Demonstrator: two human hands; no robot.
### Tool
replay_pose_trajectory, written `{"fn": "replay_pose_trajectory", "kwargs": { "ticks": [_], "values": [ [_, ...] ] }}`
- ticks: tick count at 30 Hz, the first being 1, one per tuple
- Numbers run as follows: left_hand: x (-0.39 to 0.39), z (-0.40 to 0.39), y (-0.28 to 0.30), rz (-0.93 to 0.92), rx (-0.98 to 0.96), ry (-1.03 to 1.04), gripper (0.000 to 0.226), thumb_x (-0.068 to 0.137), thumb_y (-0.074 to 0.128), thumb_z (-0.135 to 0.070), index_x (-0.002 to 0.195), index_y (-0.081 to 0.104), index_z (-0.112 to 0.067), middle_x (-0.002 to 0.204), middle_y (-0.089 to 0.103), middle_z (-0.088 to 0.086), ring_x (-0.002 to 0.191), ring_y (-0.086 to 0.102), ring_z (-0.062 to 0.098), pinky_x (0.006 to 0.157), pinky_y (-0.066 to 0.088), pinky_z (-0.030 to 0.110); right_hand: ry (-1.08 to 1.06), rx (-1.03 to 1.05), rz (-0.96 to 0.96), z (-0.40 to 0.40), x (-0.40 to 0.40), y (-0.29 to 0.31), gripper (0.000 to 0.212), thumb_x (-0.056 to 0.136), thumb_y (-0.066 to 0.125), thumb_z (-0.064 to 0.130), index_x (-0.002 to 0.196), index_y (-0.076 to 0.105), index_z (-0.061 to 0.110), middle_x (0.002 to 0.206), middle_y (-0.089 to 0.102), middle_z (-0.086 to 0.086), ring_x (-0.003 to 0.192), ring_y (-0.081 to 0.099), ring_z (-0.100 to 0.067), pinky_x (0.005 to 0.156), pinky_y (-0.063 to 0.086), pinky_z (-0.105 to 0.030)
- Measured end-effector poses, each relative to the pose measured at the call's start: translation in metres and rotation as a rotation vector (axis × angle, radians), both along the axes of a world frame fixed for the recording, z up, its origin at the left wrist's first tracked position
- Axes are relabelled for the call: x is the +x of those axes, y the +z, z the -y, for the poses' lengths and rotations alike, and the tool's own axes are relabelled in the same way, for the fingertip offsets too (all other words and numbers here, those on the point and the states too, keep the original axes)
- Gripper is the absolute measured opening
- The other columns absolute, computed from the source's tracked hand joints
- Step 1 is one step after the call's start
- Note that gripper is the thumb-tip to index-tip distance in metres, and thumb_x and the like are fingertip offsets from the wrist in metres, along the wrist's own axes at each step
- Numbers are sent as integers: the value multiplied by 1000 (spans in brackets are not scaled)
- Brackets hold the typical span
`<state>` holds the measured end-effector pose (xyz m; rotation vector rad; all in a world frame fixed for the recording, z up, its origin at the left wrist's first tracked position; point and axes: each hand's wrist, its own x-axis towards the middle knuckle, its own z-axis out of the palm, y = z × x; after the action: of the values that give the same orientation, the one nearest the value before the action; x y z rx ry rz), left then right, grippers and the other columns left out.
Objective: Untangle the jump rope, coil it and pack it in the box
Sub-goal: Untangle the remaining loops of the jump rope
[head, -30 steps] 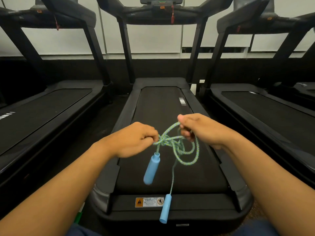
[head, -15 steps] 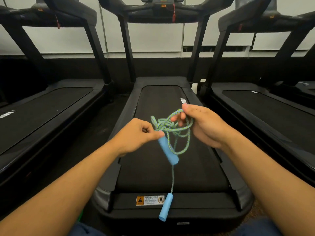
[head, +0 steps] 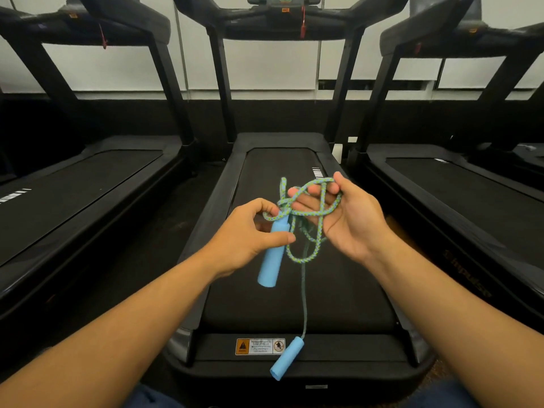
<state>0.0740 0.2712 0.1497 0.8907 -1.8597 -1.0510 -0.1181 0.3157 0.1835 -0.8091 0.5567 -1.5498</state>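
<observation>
I have the jump rope (head: pixel 306 213) held up in the air between both hands, over the belt of the middle treadmill (head: pixel 338 290), so the loose ends can hang free and show me which strand crosses which. My left hand (head: pixel 250 240) has its grip curled round the top of one blue handle (head: pixel 272 257), thumb across the front, with a finger hooked against the rope just above it; I judge that keeps this end steady while the other hand works. My right hand (head: pixel 350 219) is turned palm up with the fingers mostly straight and spread, and several loops of rope are draped over and between them. Its grip is hardly closed at all; it acts more as a rack that keeps the loops apart than as a clamp. The knot sits between the two hands, just above the held handle.

One long strand drops straight down from the tangle to the second handle (head: pixel 287 359), which hangs low near the warning sticker (head: pixel 260 346) at the treadmill's near end. The rope is not yet untangled, so coiling is some way off. I can see no box from here.
</observation>
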Motion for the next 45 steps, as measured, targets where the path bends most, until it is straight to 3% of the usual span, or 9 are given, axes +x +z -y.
{"fn": "replay_pose_trajectory", "kwargs": {
  "ticks": [6, 14, 18, 22, 24, 31, 35, 40, 45],
  "values": [
    [-3, -3, -2, 172, -116, 15, 41, 77, 86, -27, 111, 64, -28, 99, 72, 10, 88, 70, 27, 81, 57, 48, -27, -30, -16, -1, 8, 2, 45, 110, 36, 34, 71, 45, 12, 62, 41, -5, 54, 51, -21, 74, 61, -46],
    [-10, -9, -6, 165, -368, 49, 51, 57, 98, -36, 98, 71, -20, 82, 69, 5, 74, 63, 26, 68, 53, 44, -266, -154, -248, 4, 8, -3, 39, 108, 44, 29, 76, 55, 10, 75, 65, -8, 84, 71, -27, 91, 59, -45],
    [-7, -6, -2, 160, -478, 92, 58, 49, 99, -40, 98, 74, -21, 76, 69, 4, 67, 60, 24, 62, 51, 40, -449, -193, -556, 5, -6, -5, 28, 98, 67, 22, 77, 50, 13, 67, 60, -10, 64, 65, -24, 76, 58, -41],
    [-1, -2, 4, 247, -640, 125, 60, 50, 97, -45, 99, 71, -21, 76, 61, -12, 67, 53, 4, 62, 41, 15, -240, -199, -594, -5, -14, 5, 23, 97, 66, 16, 96, 43, 17, 53, 37, -3, 37, 28, -14, 48, 42, -31],
    [1, -1, 5, 318, -710, 129, 57, 54, 95, -47, 98, 69, -22, 80, 61, -9, 72, 53, 4, 66, 43, 19, -142, -166, -682, -11, -18, 11, 17, 100, 61, 24, 114, 53, 19, 57, 42, -4, 37, 24, -11, 47, 39, -28],
    [2, -4, 10, 463, -1020, 85, 45, 64, 93, -31, 100, 69, -17, 89, 68, -5, 83, 56, 15, 70, 47, 31, -52, -156, -1406, -21, -24, 9, 19, 89, 74, 42, 89, 80, 24, 80, 69, -7, 62, 62, -14, 63, 62, -33],
    [-2, -2, 12, 490, -1119, 65, 48, 70, 85, -41, 106, 70, -13, 92, 69, -1, 84, 61, 22, 70, 53, 36, -157, -183, -1487, -18, -20, 7, 30, 96, 65, 43, 77, 74, 22, 69, 69, -2, 57, 59, -15, 57, 50, -26],
    [-2, -7, 7, 178, -416, 2, 33, 85, 74, -44, 102, 76, -16, 84, 73, 0, 75, 66, 15, 73, 55, 31, -376, -247, -1429, -10, -20, -3, 38, 99, 60, 42, 72, 70, 19, 49, 51, 7, 46, 43, -6, 52, 36, -23],
    [-15, -14, 2, -16, 61, 111, 34, 99, 61, -34, 92, 76, -4, 84, 77, 12, 77, 73, 23, 79, 59, 38, -516, -401, -1433, -5, -13, -13, 14, 94, 71, 33, 86, 80, 25, 69, 71, 8, 66, 65, -11, 63, 51, -31]
  ]
}}
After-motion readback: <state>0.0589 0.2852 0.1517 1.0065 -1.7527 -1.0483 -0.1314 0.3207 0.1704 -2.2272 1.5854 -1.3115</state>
